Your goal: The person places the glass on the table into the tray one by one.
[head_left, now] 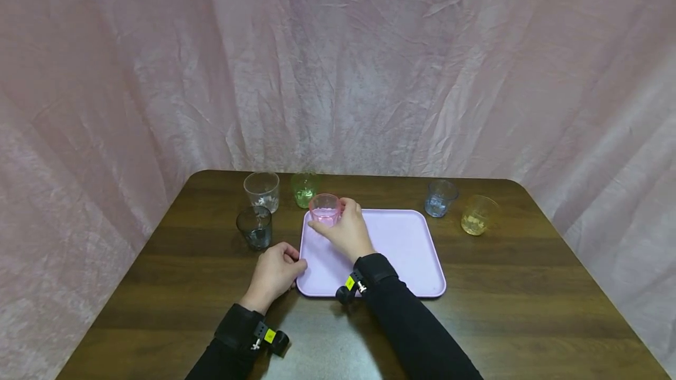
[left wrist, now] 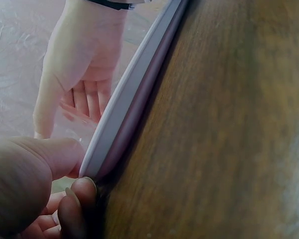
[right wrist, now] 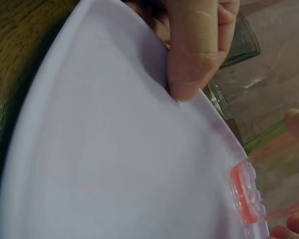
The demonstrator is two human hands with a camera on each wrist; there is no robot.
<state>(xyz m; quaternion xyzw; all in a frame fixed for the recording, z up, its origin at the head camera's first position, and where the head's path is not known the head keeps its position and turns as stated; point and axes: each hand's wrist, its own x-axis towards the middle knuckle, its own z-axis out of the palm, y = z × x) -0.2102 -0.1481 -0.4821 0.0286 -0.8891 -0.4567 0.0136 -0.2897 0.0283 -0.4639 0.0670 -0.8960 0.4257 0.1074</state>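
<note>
The person's right hand (head_left: 345, 234) is gripping a small pink-tinted, see-through tumbler (head_left: 324, 211) by its sides, the thumb lying on the near left and the fingers curling round the right, a hold that is probably leaving the open mouth free and the base unblocked. The tumbler is sitting roughly upright over the far left corner of a pale lilac, shallow rectangular tray (head_left: 404, 251); whether its base is touching the tray, I cannot tell. The left hand (head_left: 274, 274) is pinching the tray's left edge, with the thumb pressing over the rim and the other fingers lying outside it, seemingly to stop the tray from sliding on the brown wood-grain table (head_left: 528, 309). 5 more see-through tumblers are standing off the tray: on the left, 1 clear (head_left: 262, 192), 1 dark grey (head_left: 256, 228) nearer, and 1 green (head_left: 304, 190) just beyond the far left corner; on the right, 1 blue (head_left: 440, 199) and 1 yellow (head_left: 477, 216). Their standing at the sides is apparently leaving the tray's surface reachable from the near side.
</note>
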